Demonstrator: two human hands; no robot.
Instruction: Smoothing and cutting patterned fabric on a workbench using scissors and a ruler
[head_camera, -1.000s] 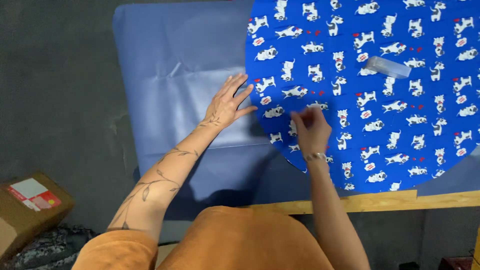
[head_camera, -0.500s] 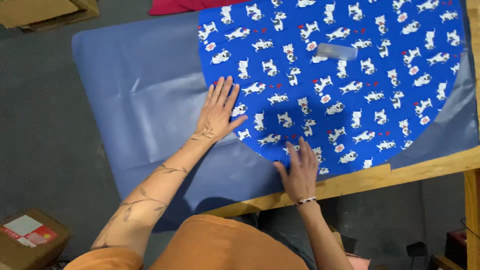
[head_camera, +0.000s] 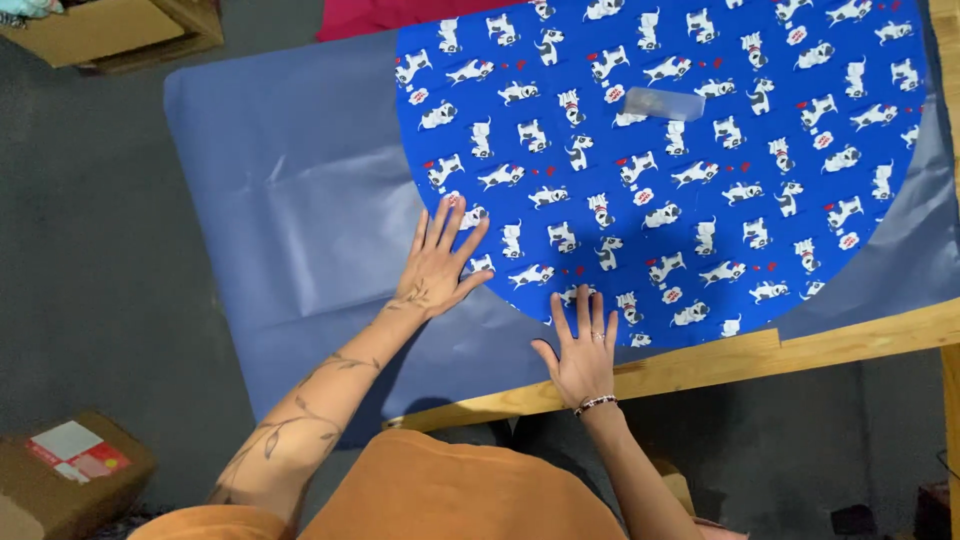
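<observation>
Pressing flat with fingers spread, the left hand is resting on the curved edge of the blue dog-print fabric, holding nothing; the right hand is doing likewise at the fabric's near rim. The cloth is lying over blue paper on the wooden table, looking thin, limp and light, best lifted by its edge.

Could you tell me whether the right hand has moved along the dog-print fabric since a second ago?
Yes. The right hand has slid toward the person, from inside the dog-print fabric to its near edge by the wooden table edge.
</observation>
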